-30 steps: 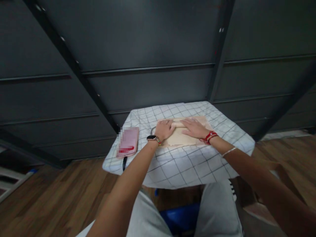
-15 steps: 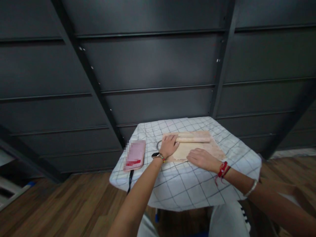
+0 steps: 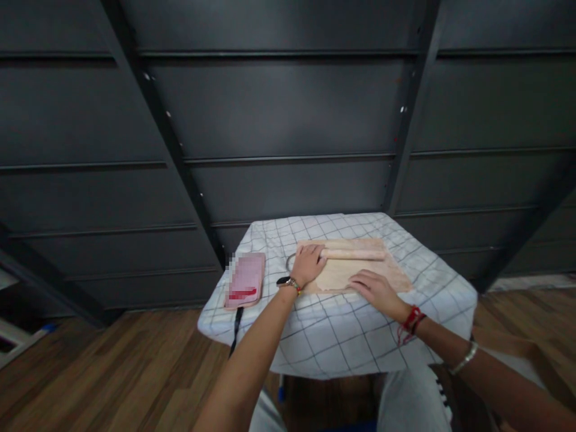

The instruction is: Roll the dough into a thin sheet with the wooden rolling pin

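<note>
A pale peach, cloth-like sheet (image 3: 333, 278) lies flat on the table, with a raised fold or roll (image 3: 353, 254) along its far side. I cannot tell its exact material. My left hand (image 3: 308, 264) rests palm down on the sheet's left end, fingers stretched over the end of the fold. Lower right of it, my right hand (image 3: 375, 290) lies at the sheet's near edge, fingers extended and slightly bent, touching the surface. Part of a dark ring (image 3: 289, 262) shows beside my left wrist; the rest is hidden.
A white checked cloth (image 3: 333, 348) covers the small table. At its left lies a pink phone-shaped item (image 3: 246, 279), partly pixelated, with a black strap (image 3: 236, 330). A dark panelled wall (image 3: 288, 108) stands behind the table. An open box (image 3: 517, 354) sits at the lower right.
My right hand has shifted slightly to the right along the sheet's near edge. My left hand stays on the fold, and the view has tilted a little.
</note>
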`<control>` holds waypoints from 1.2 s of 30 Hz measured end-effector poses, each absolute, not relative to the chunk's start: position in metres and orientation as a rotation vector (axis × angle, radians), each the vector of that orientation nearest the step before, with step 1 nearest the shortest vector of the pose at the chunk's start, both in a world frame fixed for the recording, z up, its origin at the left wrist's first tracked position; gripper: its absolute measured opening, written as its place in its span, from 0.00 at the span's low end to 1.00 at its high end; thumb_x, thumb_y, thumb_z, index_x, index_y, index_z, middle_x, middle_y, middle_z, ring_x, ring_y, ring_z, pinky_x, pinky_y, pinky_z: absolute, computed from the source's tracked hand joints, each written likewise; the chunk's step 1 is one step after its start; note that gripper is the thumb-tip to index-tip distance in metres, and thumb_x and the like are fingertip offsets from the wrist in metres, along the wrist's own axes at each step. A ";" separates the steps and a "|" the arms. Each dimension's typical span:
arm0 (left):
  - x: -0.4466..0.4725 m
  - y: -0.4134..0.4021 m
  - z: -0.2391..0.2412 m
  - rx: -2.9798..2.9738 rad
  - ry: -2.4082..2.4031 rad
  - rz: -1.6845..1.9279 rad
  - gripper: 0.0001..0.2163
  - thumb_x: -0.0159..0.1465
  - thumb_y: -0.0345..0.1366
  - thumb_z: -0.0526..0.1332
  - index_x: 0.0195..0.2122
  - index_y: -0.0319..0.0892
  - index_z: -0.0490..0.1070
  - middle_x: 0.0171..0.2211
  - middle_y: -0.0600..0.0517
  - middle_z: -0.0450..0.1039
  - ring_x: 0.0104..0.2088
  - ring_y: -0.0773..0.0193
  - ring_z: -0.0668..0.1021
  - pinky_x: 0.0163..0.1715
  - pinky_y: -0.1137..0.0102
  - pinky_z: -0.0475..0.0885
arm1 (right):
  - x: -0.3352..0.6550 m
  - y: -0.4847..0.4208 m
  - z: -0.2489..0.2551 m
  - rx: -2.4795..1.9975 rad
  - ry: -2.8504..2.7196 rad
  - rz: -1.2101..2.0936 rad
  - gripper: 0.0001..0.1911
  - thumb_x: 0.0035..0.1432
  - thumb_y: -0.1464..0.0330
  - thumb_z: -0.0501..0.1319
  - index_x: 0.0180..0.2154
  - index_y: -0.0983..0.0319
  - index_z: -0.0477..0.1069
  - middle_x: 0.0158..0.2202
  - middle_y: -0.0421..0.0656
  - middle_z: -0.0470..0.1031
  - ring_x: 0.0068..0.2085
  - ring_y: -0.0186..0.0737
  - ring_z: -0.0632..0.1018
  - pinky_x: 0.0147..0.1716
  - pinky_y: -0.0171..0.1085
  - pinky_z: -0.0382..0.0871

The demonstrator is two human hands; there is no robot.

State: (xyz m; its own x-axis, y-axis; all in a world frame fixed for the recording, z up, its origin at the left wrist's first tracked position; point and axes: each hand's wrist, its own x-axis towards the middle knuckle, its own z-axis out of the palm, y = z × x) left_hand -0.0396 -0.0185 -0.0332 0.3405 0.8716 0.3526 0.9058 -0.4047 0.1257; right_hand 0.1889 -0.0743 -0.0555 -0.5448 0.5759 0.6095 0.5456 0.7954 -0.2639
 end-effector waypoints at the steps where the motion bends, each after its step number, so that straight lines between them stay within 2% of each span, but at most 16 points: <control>1: -0.040 -0.018 -0.033 -2.495 -1.658 -0.569 0.18 0.67 0.40 0.49 0.57 0.42 0.63 0.54 0.46 0.68 0.56 0.57 0.67 0.58 0.58 0.54 | 0.190 -0.073 -0.056 -0.883 -2.203 0.137 0.13 0.65 0.65 0.52 0.36 0.59 0.74 0.34 0.44 0.78 0.36 0.39 0.77 0.37 0.38 0.72; 4: -0.040 -0.017 -0.034 -2.494 -1.652 -0.579 0.18 0.67 0.40 0.48 0.56 0.42 0.63 0.54 0.46 0.68 0.56 0.58 0.66 0.58 0.58 0.54 | 0.193 -0.066 -0.050 -1.044 -2.009 0.241 0.13 0.63 0.62 0.53 0.35 0.60 0.75 0.35 0.44 0.79 0.36 0.41 0.78 0.36 0.39 0.73; 7: -0.040 -0.016 -0.034 -2.498 -1.647 -0.578 0.18 0.68 0.40 0.48 0.56 0.42 0.64 0.54 0.47 0.68 0.56 0.58 0.66 0.57 0.58 0.54 | 0.193 -0.056 -0.035 -1.128 -1.978 0.132 0.14 0.63 0.62 0.52 0.36 0.60 0.75 0.37 0.45 0.79 0.37 0.43 0.78 0.39 0.42 0.73; 10: -0.040 -0.016 -0.035 -2.500 -1.641 -0.577 0.18 0.68 0.41 0.48 0.56 0.41 0.63 0.55 0.47 0.67 0.56 0.57 0.66 0.57 0.59 0.55 | 0.184 -0.045 -0.021 -1.149 -2.145 -0.113 0.13 0.64 0.67 0.52 0.39 0.61 0.75 0.40 0.47 0.78 0.41 0.43 0.77 0.44 0.42 0.70; 13: -0.040 -0.016 -0.034 -2.487 -1.636 -0.580 0.18 0.68 0.41 0.48 0.56 0.41 0.63 0.54 0.46 0.68 0.56 0.57 0.66 0.57 0.59 0.55 | 0.172 -0.036 -0.020 -1.182 -2.420 -0.335 0.13 0.63 0.74 0.52 0.36 0.63 0.75 0.38 0.49 0.77 0.41 0.44 0.75 0.46 0.43 0.67; 16: -0.040 -0.018 -0.033 -2.474 -1.632 -0.570 0.18 0.69 0.40 0.48 0.56 0.41 0.64 0.53 0.46 0.69 0.54 0.57 0.68 0.56 0.60 0.56 | 0.170 -0.034 -0.026 -1.091 -2.586 -0.367 0.13 0.61 0.77 0.52 0.36 0.62 0.75 0.38 0.47 0.76 0.44 0.43 0.74 0.48 0.44 0.65; 22: -0.037 -0.023 -0.030 -2.419 -1.592 -0.555 0.16 0.70 0.38 0.46 0.52 0.40 0.66 0.50 0.46 0.71 0.52 0.58 0.70 0.53 0.61 0.59 | 0.195 -0.032 -0.014 -1.030 -2.364 -0.289 0.14 0.64 0.72 0.50 0.44 0.63 0.74 0.46 0.49 0.74 0.48 0.43 0.72 0.49 0.44 0.65; 25: -0.035 -0.027 -0.029 -2.398 -1.568 -0.537 0.16 0.70 0.39 0.45 0.49 0.40 0.68 0.47 0.46 0.72 0.50 0.57 0.71 0.51 0.61 0.61 | 0.199 -0.022 -0.005 -1.080 -2.384 -0.322 0.15 0.64 0.68 0.53 0.49 0.65 0.70 0.50 0.51 0.72 0.51 0.46 0.70 0.50 0.46 0.64; 27: -0.034 -0.030 -0.028 -2.403 -1.552 -0.512 0.15 0.70 0.40 0.46 0.49 0.40 0.68 0.45 0.46 0.72 0.48 0.57 0.71 0.50 0.61 0.62 | 0.197 -0.015 -0.003 -1.127 -2.485 -0.314 0.16 0.63 0.67 0.55 0.50 0.65 0.70 0.48 0.52 0.73 0.50 0.47 0.72 0.48 0.45 0.65; 31: -0.036 -0.031 -0.025 -2.435 -1.514 -0.475 0.16 0.70 0.42 0.47 0.52 0.41 0.67 0.46 0.45 0.70 0.47 0.56 0.72 0.48 0.62 0.64 | 0.192 -0.011 0.003 -1.182 -2.616 -0.328 0.12 0.64 0.69 0.54 0.43 0.66 0.72 0.41 0.51 0.74 0.42 0.44 0.75 0.42 0.40 0.67; 36: -0.054 -0.024 -0.016 -2.607 -1.349 -0.485 0.17 0.70 0.41 0.46 0.54 0.41 0.65 0.47 0.46 0.69 0.48 0.59 0.70 0.50 0.65 0.64 | 0.192 -0.035 0.012 -1.146 -2.599 -0.342 0.12 0.64 0.68 0.54 0.45 0.65 0.70 0.43 0.51 0.72 0.41 0.44 0.75 0.40 0.39 0.67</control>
State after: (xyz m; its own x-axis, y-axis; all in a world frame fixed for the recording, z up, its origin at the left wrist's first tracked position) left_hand -0.0538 -0.0244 -0.0159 0.5390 0.7620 0.3590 0.8161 -0.5779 0.0012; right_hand 0.1919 -0.0346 0.0119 -0.6464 0.6805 0.3450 0.7466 0.6575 0.1019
